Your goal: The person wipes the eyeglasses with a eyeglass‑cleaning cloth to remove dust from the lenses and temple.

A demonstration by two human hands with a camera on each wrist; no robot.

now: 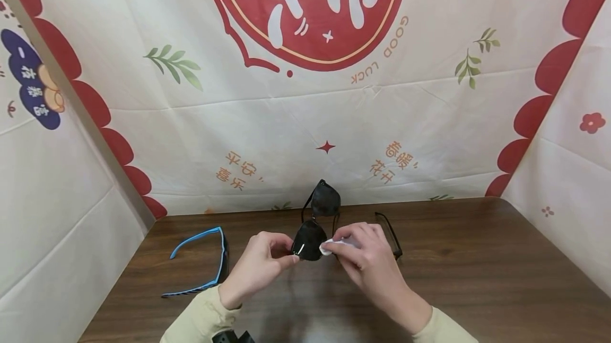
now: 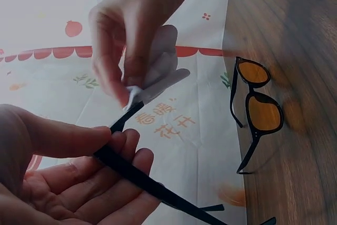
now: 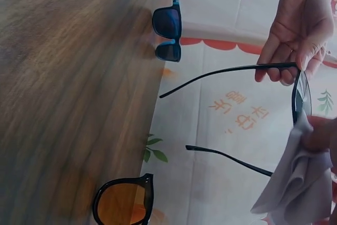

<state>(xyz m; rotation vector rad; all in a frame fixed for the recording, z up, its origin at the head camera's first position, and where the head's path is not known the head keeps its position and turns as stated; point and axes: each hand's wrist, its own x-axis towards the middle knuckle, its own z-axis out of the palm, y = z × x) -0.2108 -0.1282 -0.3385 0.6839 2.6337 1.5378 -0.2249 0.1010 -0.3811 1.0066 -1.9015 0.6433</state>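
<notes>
A pair of black sunglasses (image 1: pixel 307 242) is held up off the table, one dark lens above the other in the head view. My left hand (image 1: pixel 260 261) pinches the frame at its outer corner, thumb on one side and fingers on the other. In the left wrist view a black temple arm (image 2: pixel 131 171) runs across those fingers. With thumb and fingertips my right hand (image 1: pixel 369 263) pinches a pale grey cloth (image 3: pixel 303 188) against the lower lens. Folds of the cloth hide part of the frame in the right wrist view.
Blue-and-black sunglasses (image 1: pixel 222 258) lie on the brown wooden table (image 1: pixel 458 269) at the left, arms unfolded. Black-framed glasses with orange lenses (image 2: pixel 265 113) rest to the right, partly behind my right hand in the head view. A printed white cloth backdrop (image 1: pixel 305 120) rises behind the table.
</notes>
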